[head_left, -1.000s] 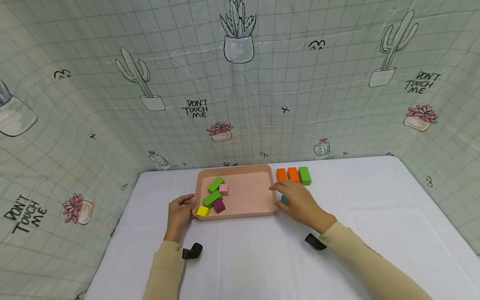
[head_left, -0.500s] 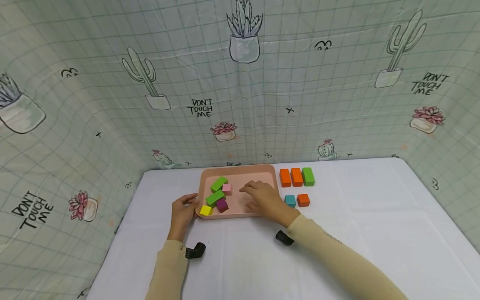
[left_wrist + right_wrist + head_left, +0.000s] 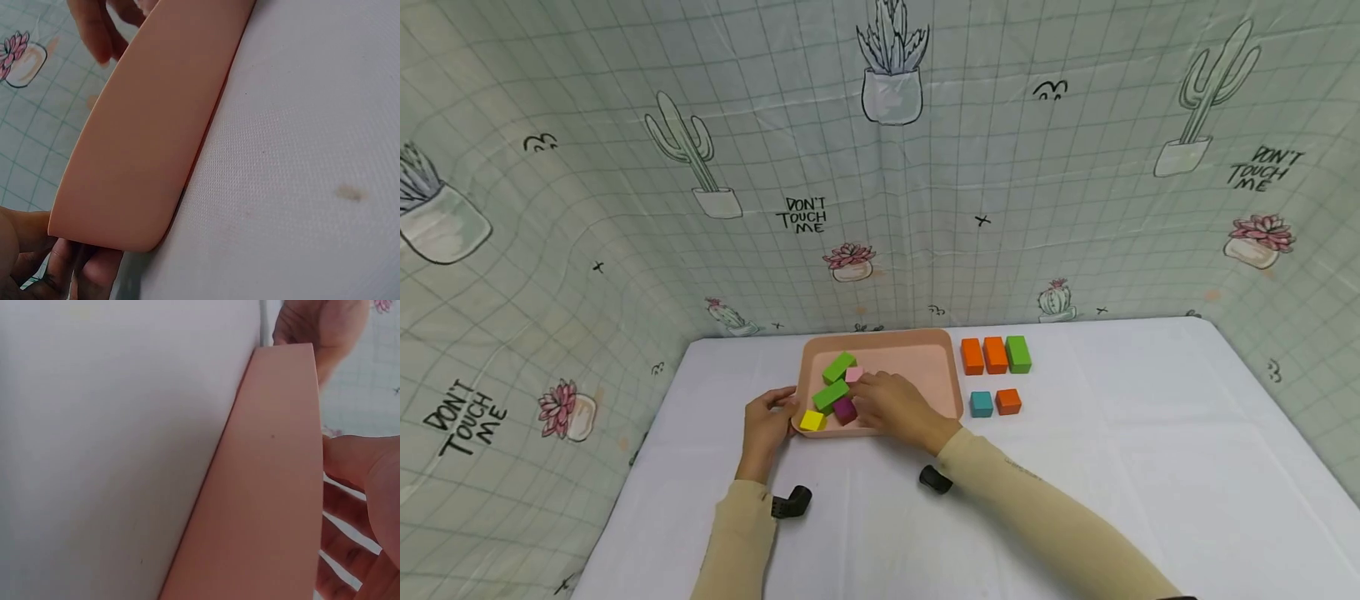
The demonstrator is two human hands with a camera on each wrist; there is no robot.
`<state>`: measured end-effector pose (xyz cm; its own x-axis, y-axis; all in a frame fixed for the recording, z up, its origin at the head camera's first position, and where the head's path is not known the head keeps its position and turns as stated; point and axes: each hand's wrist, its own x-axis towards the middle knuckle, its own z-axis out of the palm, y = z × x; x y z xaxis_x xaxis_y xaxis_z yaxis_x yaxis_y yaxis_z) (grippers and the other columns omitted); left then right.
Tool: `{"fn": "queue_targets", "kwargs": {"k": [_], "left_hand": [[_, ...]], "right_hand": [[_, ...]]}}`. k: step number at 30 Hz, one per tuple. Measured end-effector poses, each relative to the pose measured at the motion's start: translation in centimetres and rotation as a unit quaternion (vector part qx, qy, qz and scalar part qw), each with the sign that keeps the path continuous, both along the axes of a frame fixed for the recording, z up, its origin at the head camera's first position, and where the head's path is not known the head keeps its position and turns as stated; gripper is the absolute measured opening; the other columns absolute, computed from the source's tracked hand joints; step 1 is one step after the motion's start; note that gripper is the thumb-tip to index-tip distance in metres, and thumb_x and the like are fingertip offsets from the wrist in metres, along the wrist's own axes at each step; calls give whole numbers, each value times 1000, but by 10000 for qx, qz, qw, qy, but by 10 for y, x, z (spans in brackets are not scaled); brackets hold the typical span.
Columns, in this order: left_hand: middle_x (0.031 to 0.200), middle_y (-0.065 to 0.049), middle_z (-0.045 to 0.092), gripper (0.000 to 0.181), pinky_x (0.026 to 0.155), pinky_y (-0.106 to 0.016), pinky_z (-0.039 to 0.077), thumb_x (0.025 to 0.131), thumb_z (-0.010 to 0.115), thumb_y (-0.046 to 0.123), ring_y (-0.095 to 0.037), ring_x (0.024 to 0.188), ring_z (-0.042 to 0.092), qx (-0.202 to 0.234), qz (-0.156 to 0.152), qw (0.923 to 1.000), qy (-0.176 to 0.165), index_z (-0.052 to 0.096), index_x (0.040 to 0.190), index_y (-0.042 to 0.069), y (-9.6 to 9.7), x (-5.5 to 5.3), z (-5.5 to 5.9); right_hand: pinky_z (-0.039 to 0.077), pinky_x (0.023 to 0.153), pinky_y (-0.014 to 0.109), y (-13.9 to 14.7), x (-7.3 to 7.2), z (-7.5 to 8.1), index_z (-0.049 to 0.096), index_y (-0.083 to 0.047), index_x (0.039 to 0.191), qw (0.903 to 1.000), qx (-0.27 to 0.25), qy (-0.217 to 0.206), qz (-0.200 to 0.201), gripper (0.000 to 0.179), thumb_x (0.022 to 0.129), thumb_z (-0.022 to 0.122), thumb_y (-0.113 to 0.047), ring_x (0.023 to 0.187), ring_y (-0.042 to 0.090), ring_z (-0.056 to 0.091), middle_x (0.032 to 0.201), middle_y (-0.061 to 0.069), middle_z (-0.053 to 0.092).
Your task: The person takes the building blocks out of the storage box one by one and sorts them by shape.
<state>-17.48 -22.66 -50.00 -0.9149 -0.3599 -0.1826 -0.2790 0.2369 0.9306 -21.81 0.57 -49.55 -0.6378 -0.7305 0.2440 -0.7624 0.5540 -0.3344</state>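
In the head view my left hand (image 3: 765, 427) grips the left end of a shallow pink tray (image 3: 917, 354). The left wrist view has its thumb and curled fingers at the tray's corner (image 3: 125, 144). Inside the tray's left part lie two green blocks (image 3: 831, 396), a pink cube (image 3: 854, 375), a purple cube (image 3: 845, 410) and a yellow cube (image 3: 812, 421). My right hand (image 3: 891, 407) reaches over the tray, fingertips close to the pink and purple cubes. Its fingers look spread in the right wrist view, with their tips hidden behind the tray wall (image 3: 269, 456).
Right of the tray, two orange blocks (image 3: 984, 356) and a green block (image 3: 1018, 354) stand in a row. Below them sit a teal cube (image 3: 981, 404) and an orange-red cube (image 3: 1008, 402). A white cloth (image 3: 1120, 450) covers the table, and a printed curtain (image 3: 925, 183) rises behind.
My right hand has moved left from beside the tray's right edge to the cubes inside it, uncovering the teal and orange-red cubes. My left hand stays at the tray's left end.
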Motion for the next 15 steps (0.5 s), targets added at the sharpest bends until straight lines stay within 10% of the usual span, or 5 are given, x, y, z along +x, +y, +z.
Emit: {"fn": "queue_targets", "kwargs": {"k": [15], "left_hand": [[105,-17,64,29,52,-17,47,103,64,3,-9,57,50,19,91,10000,-10,69,129,-8,1,-2,-3]], "right_hand": [[53,83,31,-20,-7,-2,81,-14,114,9995,220,-157,-192,29,88,90,-23,92,17,60,102,0,70]]}}
